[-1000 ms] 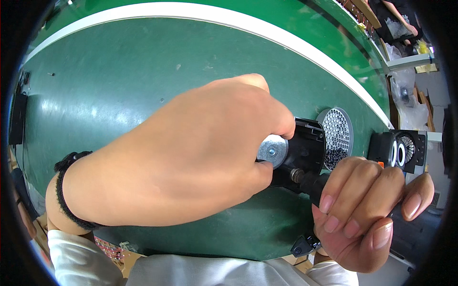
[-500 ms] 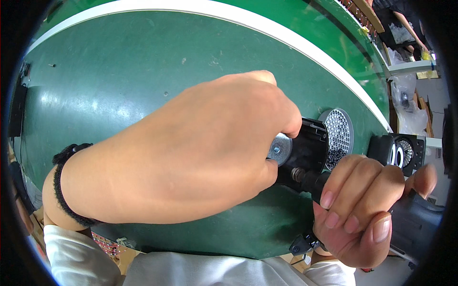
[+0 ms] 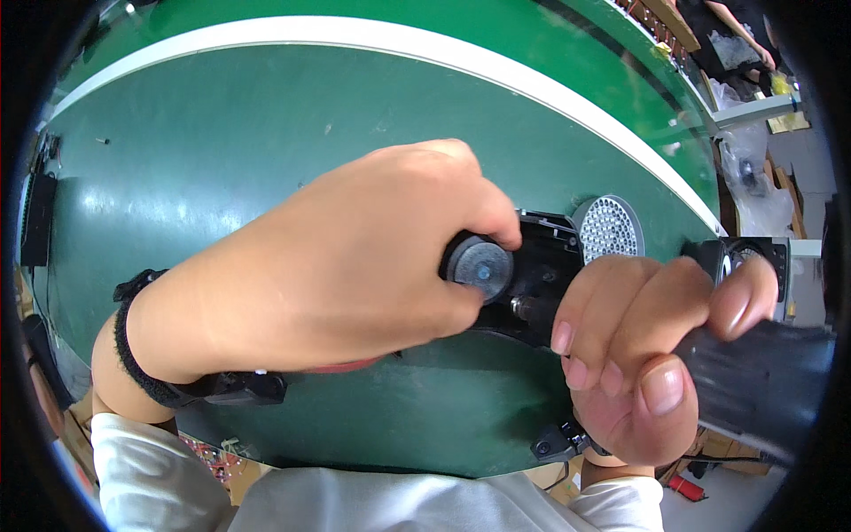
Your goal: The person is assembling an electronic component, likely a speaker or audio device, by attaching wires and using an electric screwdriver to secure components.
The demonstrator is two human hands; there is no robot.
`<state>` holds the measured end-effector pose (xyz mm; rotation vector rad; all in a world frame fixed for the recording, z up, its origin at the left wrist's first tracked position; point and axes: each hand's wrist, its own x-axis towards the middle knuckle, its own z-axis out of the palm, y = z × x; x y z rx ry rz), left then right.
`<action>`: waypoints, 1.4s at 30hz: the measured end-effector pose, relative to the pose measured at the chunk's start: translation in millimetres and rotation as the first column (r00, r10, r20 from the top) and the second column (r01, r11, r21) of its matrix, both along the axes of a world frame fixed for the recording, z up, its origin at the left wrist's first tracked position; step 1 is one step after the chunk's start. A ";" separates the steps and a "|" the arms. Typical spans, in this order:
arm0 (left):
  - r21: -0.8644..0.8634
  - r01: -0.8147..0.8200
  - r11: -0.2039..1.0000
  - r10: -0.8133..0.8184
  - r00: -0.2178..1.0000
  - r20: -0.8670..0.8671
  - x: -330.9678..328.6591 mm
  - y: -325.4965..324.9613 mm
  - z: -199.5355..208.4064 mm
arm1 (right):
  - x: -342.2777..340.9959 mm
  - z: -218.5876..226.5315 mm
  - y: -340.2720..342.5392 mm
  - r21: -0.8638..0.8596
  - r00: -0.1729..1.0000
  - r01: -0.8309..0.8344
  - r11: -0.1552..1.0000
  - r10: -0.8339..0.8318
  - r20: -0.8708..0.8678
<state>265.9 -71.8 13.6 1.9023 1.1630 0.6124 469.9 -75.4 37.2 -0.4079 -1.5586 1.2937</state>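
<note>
At the far left of the green counter (image 3: 213,168) we see a black box (image 3: 38,217) standing at the edge. Our left hand (image 3: 381,257) reaches over, thumb and forefinger pinching a round disc (image 3: 484,269) by its rim. The disc is at the left end of an open black housing (image 3: 548,273); we cannot tell whether it is seated or only held there. A metal tip (image 3: 518,306) shows just beside the disc, off its centre, so we judge the two are not joined. The housing's inside is uncovered, so we take it as unfinished. Behind it lies a grey dish (image 3: 608,223) of small pieces. Our right hand (image 3: 631,350) curls its fingers around a dark tool (image 3: 767,381), blurred at its right end, and nearby stands a black speaker-like unit (image 3: 780,257).
</note>
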 end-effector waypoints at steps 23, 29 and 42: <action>0.410 -0.138 0.902 0.276 0.914 -0.299 32.8 -26.1 38.3 | 67.2 -6.6 54.8 0.094 0.858 0.514 0.853 -0.510 -0.061; 0.366 0.039 0.930 0.184 0.812 -0.554 32.4 -48.8 35.1 | 47.8 -14.9 55.1 0.083 0.807 0.590 0.803 -0.588 -0.058; 0.416 -0.078 0.906 0.203 0.943 -0.264 32.2 -38.6 -4.0 | 68.5 -31.9 71.6 0.066 0.794 0.599 0.798 -0.581 -0.179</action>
